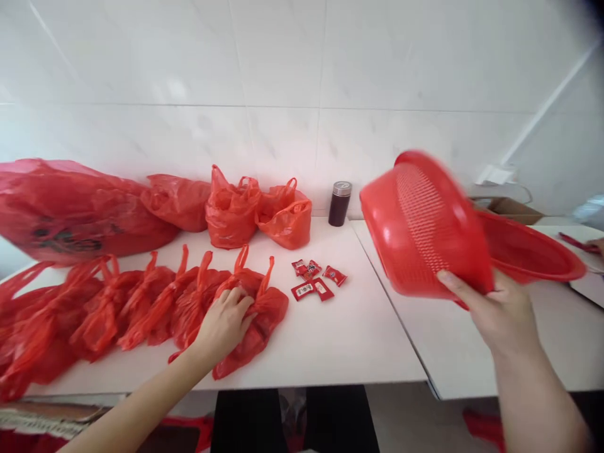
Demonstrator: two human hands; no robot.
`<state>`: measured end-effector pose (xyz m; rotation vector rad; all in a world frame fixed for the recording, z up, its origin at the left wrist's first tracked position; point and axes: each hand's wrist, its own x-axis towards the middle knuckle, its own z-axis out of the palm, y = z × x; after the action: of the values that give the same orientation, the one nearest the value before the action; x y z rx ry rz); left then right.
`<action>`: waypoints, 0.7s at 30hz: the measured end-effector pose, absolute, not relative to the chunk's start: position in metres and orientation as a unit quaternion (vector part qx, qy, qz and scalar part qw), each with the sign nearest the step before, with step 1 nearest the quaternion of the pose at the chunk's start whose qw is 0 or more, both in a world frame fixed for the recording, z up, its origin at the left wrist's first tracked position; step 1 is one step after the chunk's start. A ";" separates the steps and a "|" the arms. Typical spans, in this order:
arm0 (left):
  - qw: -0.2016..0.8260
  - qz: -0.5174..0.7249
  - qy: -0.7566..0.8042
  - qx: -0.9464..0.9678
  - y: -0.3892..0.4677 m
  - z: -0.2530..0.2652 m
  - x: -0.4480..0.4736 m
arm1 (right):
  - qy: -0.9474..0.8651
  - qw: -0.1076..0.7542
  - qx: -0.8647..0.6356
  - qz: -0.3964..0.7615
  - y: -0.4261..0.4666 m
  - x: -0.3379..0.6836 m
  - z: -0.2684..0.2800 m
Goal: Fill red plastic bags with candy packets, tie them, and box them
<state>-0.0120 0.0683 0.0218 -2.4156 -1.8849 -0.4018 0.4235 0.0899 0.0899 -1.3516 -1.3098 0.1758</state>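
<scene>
Mostly tied up, a little left loose

In the head view, a row of knotted red plastic bags [153, 299] lies along the front of the left tabletop [349, 352]; their bunched tops and bulging shapes suggest that filling and tying are done there. The left hand [225, 318] curls its fingers over the gathered neck of the rightmost bag [270, 308]; whether it grips or merely rests I cannot tell. The right hand [500, 305] grips a red perforated basket [415, 214] by its rim, tilted above the tabletop, its inside hidden. Just beside the rightmost bag, several small red packets [302, 290] lie loose, apparently not yet bagged. Behind, two open-topped red bags [233, 214] stand untied by the wall, so those look unfinished. A wide red basin [533, 248] sits to the right, its contents unclear.
</scene>
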 end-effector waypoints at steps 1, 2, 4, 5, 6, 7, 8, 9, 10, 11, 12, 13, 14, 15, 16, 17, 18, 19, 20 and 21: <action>0.016 -0.132 -0.618 -0.774 0.067 0.024 -0.010 | -0.594 0.494 -0.633 0.046 0.092 0.429 0.083; -0.004 -0.138 -0.631 -0.764 0.066 0.025 -0.008 | -0.625 0.404 -0.668 0.016 0.096 0.432 0.074; -0.052 -0.154 -0.655 -0.738 0.064 0.027 -0.005 | -0.675 0.267 -0.687 -0.033 0.104 0.435 0.053; -0.071 -0.161 -0.662 -0.729 0.063 0.028 -0.004 | -0.698 0.215 -0.682 -0.047 0.108 0.435 0.043; -0.084 -0.164 -0.664 -0.724 0.062 0.028 -0.004 | -0.718 0.171 -0.672 -0.058 0.112 0.433 0.035; -0.088 -0.163 -0.663 -0.725 0.060 0.029 -0.004 | -0.734 0.140 -0.661 -0.073 0.115 0.431 0.028; -0.081 -0.160 -0.661 -0.728 0.059 0.029 -0.005 | -0.746 0.123 -0.648 -0.093 0.116 0.427 0.023; -0.064 -0.157 -0.660 -0.732 0.058 0.029 -0.006 | -0.753 0.122 -0.635 -0.117 0.117 0.422 0.021; -0.038 -0.157 -0.661 -0.733 0.058 0.030 -0.008 | -0.757 0.139 -0.622 -0.144 0.116 0.416 0.021; -0.009 -0.158 -0.665 -0.730 0.058 0.031 -0.009 | -0.759 0.171 -0.606 -0.167 0.115 0.407 0.022; 0.013 -0.161 -0.674 -0.721 0.061 0.033 -0.011 | -0.762 0.214 -0.585 -0.180 0.112 0.395 0.023; 0.024 -0.164 -0.687 -0.707 0.064 0.034 -0.013 | -0.766 0.263 -0.559 -0.179 0.109 0.382 0.024; 0.019 -0.164 -0.702 -0.693 0.068 0.035 -0.014 | -0.772 0.310 -0.530 -0.163 0.105 0.366 0.024; 0.002 -0.162 -0.717 -0.678 0.074 0.036 -0.015 | -0.782 0.348 -0.499 -0.135 0.101 0.349 0.022; -0.023 -0.158 -0.730 -0.665 0.080 0.037 -0.016 | -0.795 0.374 -0.466 -0.101 0.097 0.331 0.018; -0.049 -0.153 -0.737 -0.657 0.085 0.037 -0.016 | -0.808 0.388 -0.439 -0.065 0.092 0.313 0.012; -0.070 -0.148 -0.738 -0.655 0.090 0.036 -0.015 | -0.819 0.391 -0.419 -0.032 0.088 0.295 0.005; -0.086 -0.146 -0.735 -0.657 0.093 0.036 -0.015 | -0.828 0.386 -0.406 -0.003 0.083 0.279 -0.004; -0.099 -0.146 -0.730 -0.661 0.095 0.035 -0.013 | -0.834 0.381 -0.398 0.020 0.079 0.265 -0.012; -0.109 -0.148 -0.725 -0.664 0.096 0.035 -0.011 | -0.837 0.378 -0.393 0.040 0.075 0.253 -0.021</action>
<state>-0.0115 0.0959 0.0347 -2.2455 -2.4501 -0.4993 0.2528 0.0751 -0.0210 -1.0032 -2.1403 0.1012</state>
